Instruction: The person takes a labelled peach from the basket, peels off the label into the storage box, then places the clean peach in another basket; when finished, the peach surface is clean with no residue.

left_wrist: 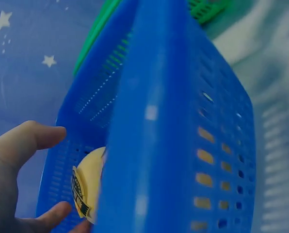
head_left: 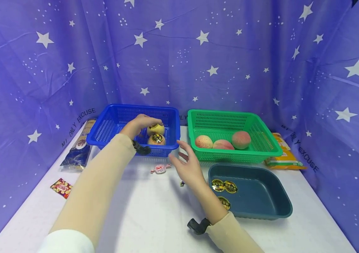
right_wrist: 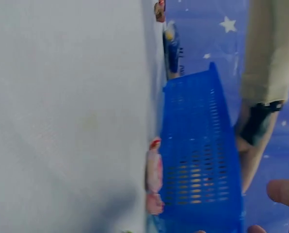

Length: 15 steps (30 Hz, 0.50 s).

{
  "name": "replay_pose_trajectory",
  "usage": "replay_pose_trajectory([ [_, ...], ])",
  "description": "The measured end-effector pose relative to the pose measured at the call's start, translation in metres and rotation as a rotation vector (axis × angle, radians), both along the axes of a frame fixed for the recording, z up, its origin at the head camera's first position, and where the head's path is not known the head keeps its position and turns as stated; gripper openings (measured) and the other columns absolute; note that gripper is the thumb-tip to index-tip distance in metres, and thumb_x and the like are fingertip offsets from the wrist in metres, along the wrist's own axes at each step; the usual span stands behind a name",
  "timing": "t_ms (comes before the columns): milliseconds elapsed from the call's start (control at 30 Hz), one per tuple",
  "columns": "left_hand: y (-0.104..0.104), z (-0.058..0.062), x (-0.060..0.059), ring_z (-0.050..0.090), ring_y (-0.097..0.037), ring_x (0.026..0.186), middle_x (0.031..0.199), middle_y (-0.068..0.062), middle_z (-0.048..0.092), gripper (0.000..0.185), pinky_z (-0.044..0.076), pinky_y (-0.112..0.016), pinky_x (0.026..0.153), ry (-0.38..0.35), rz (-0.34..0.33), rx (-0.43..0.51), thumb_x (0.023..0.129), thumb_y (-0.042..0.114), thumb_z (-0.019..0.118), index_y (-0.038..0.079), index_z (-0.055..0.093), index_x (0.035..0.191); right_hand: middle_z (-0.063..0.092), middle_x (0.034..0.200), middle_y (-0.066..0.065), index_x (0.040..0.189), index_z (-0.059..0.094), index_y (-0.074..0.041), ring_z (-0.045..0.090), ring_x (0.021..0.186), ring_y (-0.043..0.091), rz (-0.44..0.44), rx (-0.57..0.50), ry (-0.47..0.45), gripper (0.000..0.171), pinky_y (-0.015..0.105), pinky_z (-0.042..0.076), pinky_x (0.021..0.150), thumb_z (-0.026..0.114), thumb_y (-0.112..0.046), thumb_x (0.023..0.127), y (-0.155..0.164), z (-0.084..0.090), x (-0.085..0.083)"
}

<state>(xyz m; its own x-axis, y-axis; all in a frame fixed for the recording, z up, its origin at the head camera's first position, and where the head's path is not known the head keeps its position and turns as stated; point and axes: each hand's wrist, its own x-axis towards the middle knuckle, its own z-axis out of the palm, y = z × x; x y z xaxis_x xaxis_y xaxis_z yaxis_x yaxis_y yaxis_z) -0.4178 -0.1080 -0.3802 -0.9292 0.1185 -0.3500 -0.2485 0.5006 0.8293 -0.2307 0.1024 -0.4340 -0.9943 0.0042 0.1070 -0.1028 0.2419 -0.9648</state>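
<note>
My left hand (head_left: 139, 125) reaches over the blue basket (head_left: 110, 105), fingers spread beside a pale yellow round fruit (head_left: 155, 130) that bears a black and gold sticker. In the left wrist view the thumb stands apart from the fruit (left_wrist: 91, 179), while the fingertips are right at its side; the basket rim hides part of it. Just in front of it lies a second, more orange fruit (head_left: 157, 140) with a similar sticker. My right hand (head_left: 189, 168) hovers by the basket's near right corner, thumb and fingers parted around nothing. A pink wrapped candy (head_left: 160, 169) lies left of it.
Several peaches (head_left: 241, 140) lie in a green basket (head_left: 230, 154) at the back right. Nearer stands a dark teal tray (head_left: 261, 196) with gold stickers. Snack bags (head_left: 78, 151) and a red packet (head_left: 61, 188) lie at left, an orange bag (head_left: 285, 154) at right.
</note>
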Motion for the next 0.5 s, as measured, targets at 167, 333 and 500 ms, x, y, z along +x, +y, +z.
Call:
replay_pose_trajectory([
  [167,0.004,-0.002,-0.004,0.056,-0.046,0.144,0.164,-0.021,0.047,0.093,0.060,-0.058,0.115,-0.079,-0.012,0.016,0.094,0.048,0.080,0.001,0.040,0.164,0.041,0.177,0.011,0.166,0.048,-0.024,0.053,0.155,0.044,-0.047,-0.002,0.022,0.063,0.052,0.052,0.125,0.072,-0.027,0.108,-0.011,-0.015,-0.019],
  [333,0.008,-0.009,-0.013,0.067,-0.036,0.122,0.145,-0.018,0.058,0.075,0.068,-0.049,0.103,-0.126,-0.007,0.044,0.096,0.046,0.076,0.002,0.053,0.153,0.041,0.176,0.016,0.167,0.047,-0.020,0.054,0.155,0.045,-0.063,-0.068,0.078,0.062,0.052,0.052,0.125,0.070,-0.022,0.110,-0.020,-0.023,-0.031],
  [500,0.013,-0.014,-0.020,0.066,-0.030,0.117,0.141,-0.017,0.058,0.069,0.067,-0.045,0.103,-0.134,0.051,0.056,0.098,0.041,0.076,0.001,0.055,0.150,0.048,0.170,0.020,0.163,0.051,-0.015,0.056,0.153,0.045,-0.094,-0.108,0.106,0.058,0.052,0.053,0.124,0.070,-0.019,0.109,-0.027,-0.025,-0.039],
])
